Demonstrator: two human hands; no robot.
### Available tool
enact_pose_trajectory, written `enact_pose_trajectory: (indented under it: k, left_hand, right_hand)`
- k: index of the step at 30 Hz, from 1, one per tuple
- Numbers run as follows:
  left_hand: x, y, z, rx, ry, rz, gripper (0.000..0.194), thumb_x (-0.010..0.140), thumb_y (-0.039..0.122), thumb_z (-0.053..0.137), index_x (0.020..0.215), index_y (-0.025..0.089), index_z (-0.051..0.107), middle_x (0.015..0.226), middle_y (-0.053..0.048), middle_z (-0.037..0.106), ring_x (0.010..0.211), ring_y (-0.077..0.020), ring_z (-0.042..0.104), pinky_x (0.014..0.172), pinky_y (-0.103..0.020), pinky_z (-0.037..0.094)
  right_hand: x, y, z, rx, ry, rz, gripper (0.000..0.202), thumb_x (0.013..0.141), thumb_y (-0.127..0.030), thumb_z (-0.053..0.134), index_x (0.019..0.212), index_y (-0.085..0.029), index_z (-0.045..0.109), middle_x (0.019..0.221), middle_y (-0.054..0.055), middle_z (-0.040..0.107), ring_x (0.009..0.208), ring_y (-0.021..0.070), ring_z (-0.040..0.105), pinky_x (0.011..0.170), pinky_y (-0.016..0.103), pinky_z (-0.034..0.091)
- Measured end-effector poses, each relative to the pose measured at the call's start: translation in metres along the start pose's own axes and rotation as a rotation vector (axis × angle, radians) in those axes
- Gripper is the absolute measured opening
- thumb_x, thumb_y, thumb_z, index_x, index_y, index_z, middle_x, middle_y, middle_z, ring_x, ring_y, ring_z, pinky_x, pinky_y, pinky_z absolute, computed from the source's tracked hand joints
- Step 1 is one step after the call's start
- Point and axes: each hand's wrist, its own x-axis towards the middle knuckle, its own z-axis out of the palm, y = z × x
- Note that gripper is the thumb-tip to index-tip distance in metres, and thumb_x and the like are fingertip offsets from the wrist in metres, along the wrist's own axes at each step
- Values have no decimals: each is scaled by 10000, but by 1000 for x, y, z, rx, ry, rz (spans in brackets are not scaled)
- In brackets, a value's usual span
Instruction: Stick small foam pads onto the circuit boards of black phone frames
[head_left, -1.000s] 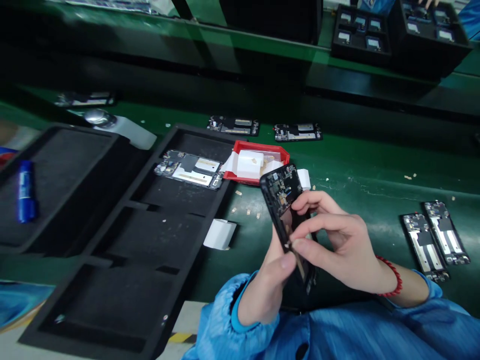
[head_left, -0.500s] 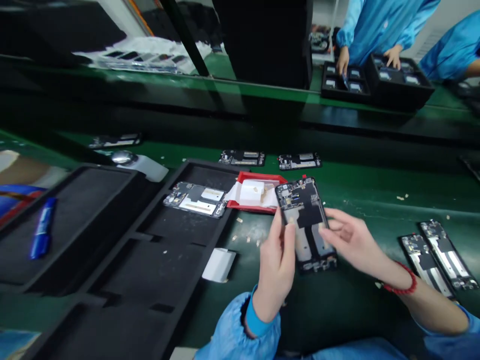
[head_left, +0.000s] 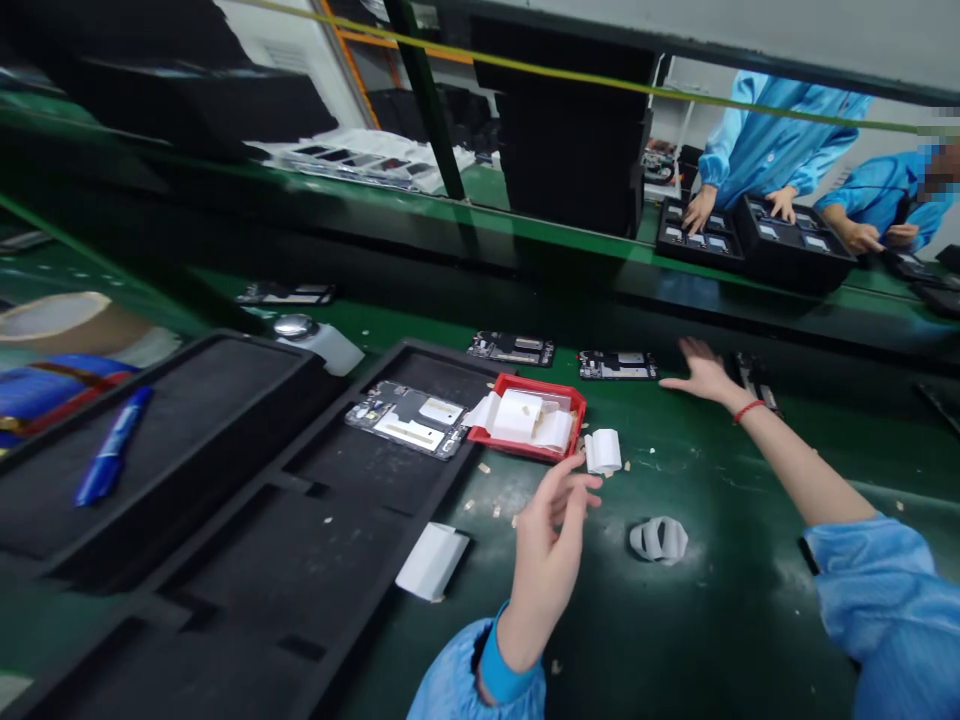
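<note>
My left hand [head_left: 546,555] hovers over the green bench in front of the red tray [head_left: 517,450], its fingers loosely bent and apart with nothing in them. Stretched toward the back of the bench, my right hand [head_left: 703,372] is open, fingers spread. Just right of it lies an opened phone body [head_left: 759,383] with its inner parts showing. Another opened phone [head_left: 617,366] lies to its left, and a third phone [head_left: 513,348] farther left. White paper strips [head_left: 517,413] fill the red tray, and a small roll of white paper [head_left: 603,452] stands beside it.
A black foam tray [head_left: 285,540] holds an opened phone [head_left: 409,420]. A blue marker [head_left: 114,445] lies on a black box at left. A grey ring-shaped piece [head_left: 658,540] sits on the bench. Across the divider, co-workers' hands [head_left: 701,208] work at black trays.
Both hands have let go of the phone they held. My right hand has reached forward to the back, where a phone now lies beside it. The camera view has shifted.
</note>
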Motion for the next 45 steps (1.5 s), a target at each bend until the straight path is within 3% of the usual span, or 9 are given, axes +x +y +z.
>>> enact_pose_trajectory:
  k: [4,8,11,15,19,25,30,40,45]
  left_hand:
    - [1,-1,0,14,-21,-14,384,886,469,685,1136,178,705,909,-88,790,714,-182,723,665,-292,574]
    - [1,-1,-5,-29,-6,-24,405,856,515,722,1053,161,735,873,-107,791,686,-194,729,625,-293,580]
    - [4,-1,-2,-106,18,-28,458,849,567,728,1050,156,742,978,-141,789,794,-227,759,715,-330,614]
    - [5,2,8,-209,86,15,597,882,580,703,1376,267,582,1459,-133,605,1254,-271,661,963,-372,591]
    - [-5,10,10,-174,129,100,428,964,506,630,1305,248,620,1347,-103,669,1257,-259,649,1049,-366,541]
    - [-24,18,7,10,213,313,406,1014,267,587,1401,283,467,1299,-92,688,1074,-185,729,832,-253,588]
    - [-26,22,0,171,254,470,100,986,201,586,932,231,664,863,-4,648,755,-125,669,642,-185,528]
    - [-24,29,-4,319,284,603,153,989,171,555,983,215,702,843,-22,666,695,-133,643,605,-208,532]
    - [-24,29,-8,411,248,682,207,949,86,584,1052,231,689,900,-22,704,739,-136,673,606,-198,516]
  right_hand:
    - [41,-25,47,0,-226,-27,369,990,-365,657,1302,-171,619,1332,105,642,1152,250,666,969,477,583]
    - [50,-42,31,16,-239,-53,333,997,-369,646,1263,-167,634,1273,92,664,1092,228,681,933,447,594]
    - [13,-64,16,30,-126,-58,411,939,-398,703,1264,-160,619,1267,115,644,1114,258,653,971,482,561]
    - [-80,-114,14,134,-69,-117,666,697,-453,849,1237,-178,573,1166,110,628,1026,274,652,910,448,578]
    - [-141,-164,9,296,-95,-190,774,688,-421,852,1348,-219,502,1312,127,588,1165,282,646,941,425,589]
    - [-130,-206,-1,674,47,-187,55,864,-243,723,907,-221,695,1330,120,601,1257,272,620,1041,460,545]
    - [-131,-220,1,743,64,-224,27,867,-210,753,841,-219,749,1385,118,592,1289,280,622,1068,467,540]
    - [-126,-219,-5,764,-41,-255,25,876,-195,765,874,-219,758,1411,120,595,1319,269,613,1110,463,519]
    - [-117,-212,-12,541,-73,-507,49,944,-182,653,901,-205,647,1454,168,531,1382,292,541,1087,491,519]
